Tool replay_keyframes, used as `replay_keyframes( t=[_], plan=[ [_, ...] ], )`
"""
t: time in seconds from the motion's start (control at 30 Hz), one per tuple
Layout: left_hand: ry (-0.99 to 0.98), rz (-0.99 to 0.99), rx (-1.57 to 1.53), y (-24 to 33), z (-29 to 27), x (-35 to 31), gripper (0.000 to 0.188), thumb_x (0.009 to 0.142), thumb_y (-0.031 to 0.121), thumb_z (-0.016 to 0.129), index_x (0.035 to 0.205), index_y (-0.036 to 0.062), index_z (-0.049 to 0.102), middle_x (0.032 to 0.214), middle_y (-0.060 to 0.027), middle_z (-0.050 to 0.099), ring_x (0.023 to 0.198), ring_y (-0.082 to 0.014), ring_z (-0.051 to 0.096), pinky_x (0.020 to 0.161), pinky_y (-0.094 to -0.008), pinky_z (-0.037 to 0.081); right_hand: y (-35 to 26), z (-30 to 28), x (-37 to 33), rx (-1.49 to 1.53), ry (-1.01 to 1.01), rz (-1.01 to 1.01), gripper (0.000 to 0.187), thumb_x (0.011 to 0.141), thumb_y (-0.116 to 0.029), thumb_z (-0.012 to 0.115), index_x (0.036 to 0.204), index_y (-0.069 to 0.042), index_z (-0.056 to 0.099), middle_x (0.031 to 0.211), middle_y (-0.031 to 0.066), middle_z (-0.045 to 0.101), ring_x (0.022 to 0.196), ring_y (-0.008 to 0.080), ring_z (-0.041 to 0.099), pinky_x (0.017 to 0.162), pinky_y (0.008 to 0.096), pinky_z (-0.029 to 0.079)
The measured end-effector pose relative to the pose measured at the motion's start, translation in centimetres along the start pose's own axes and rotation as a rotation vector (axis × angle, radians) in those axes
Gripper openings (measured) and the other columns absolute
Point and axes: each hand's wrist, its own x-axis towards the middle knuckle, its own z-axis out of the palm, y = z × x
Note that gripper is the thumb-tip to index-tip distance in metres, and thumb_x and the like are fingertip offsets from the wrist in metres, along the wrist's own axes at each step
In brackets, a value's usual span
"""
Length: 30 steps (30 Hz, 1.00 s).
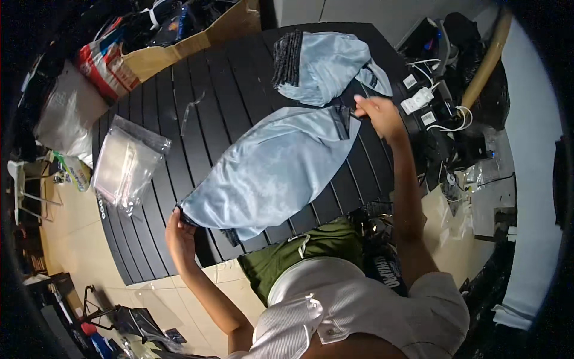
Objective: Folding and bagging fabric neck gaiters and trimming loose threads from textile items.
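A shiny pale blue cloth piece (269,164) with dark bands at its ends lies stretched slantwise across the black slatted table. My left hand (180,239) pinches its near left corner, thumb on top. Just past the far right end, my right hand (382,116) is closed, thumb and forefinger together. Whatever sits between those fingertips is too small to make out. Behind the cloth rests a folded pile of the same blue fabric (335,63), its gathered black edges stacked on the left side.
Clear plastic bags (128,164) lie on the table's left part. An open cardboard box (173,54) full of dark items stands at the far left. White chargers and cables (418,102) sit at the right edge. The slatted black table (203,128) has a curved outline in this view.
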Motion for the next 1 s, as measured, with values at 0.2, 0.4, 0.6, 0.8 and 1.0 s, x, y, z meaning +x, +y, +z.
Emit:
replay_keyframes(
  t=[0.2,0.4,0.6,0.8,1.0],
  plan=[
    [-0.021,-0.057,0.025,0.7,0.2,-0.6,0.027,0.087,0.032,0.056,0.067,0.0158,0.048,0.060,0.0050,0.052,0.056,-0.0092,0.054,0.060,-0.0265,0.046,3.4,1.3,-2.8,0.201,0.024,0.108,0.035,0.087,-0.037,0.055,0.084,-0.003,0.064,0.049,-0.0030,0.046,0.034,0.0028,0.030,0.033,0.0220,0.019],
    [0.058,-0.080,0.098,1.0,3.2,-1.9,0.025,0.086,0.033,0.058,0.071,0.0141,0.052,0.057,0.0057,0.051,0.049,-0.0076,0.051,0.050,-0.0244,0.042,1.2,4.0,-0.9,0.023,-0.007,0.013,0.039,0.082,-0.039,0.060,0.081,0.000,0.062,0.063,0.0086,0.057,0.052,0.0123,0.049,0.048,0.0282,0.036],
    [-0.068,0.009,0.006,1.0,1.7,-1.6,0.020,0.087,0.027,0.057,0.089,0.0073,0.059,0.077,-0.0016,0.063,0.065,-0.0108,0.060,0.054,-0.0233,0.045,1.3,2.9,0.3,0.046,-0.293,-0.181,0.026,0.078,-0.024,0.068,0.070,-0.003,0.054,0.055,-0.0023,0.043,0.053,0.0064,0.038,0.048,0.0250,0.033],
    [-0.029,0.088,-0.067,7.5,-0.1,-5.5,0.039,0.086,0.030,0.056,0.109,-0.0019,0.056,0.104,-0.0126,0.061,0.092,-0.0225,0.061,0.083,-0.0340,0.048,-4.2,-5.3,-3.2,0.563,-0.193,0.027,0.018,0.081,-0.022,0.064,0.085,-0.009,0.052,0.050,-0.0092,0.038,0.033,-0.0002,0.029,0.030,0.0165,0.020],
    [-0.151,0.012,0.203,5.5,0.2,1.8,0.027,0.086,0.028,0.058,0.096,0.0035,0.061,0.090,-0.0041,0.064,0.082,-0.0141,0.060,0.076,-0.0292,0.046,-0.3,-2.3,1.2,0.334,-0.139,-0.089,0.016,0.086,-0.020,0.059,0.094,-0.006,0.056,0.059,-0.0063,0.050,0.037,0.0003,0.033,0.034,0.0179,0.023]
  ],
)
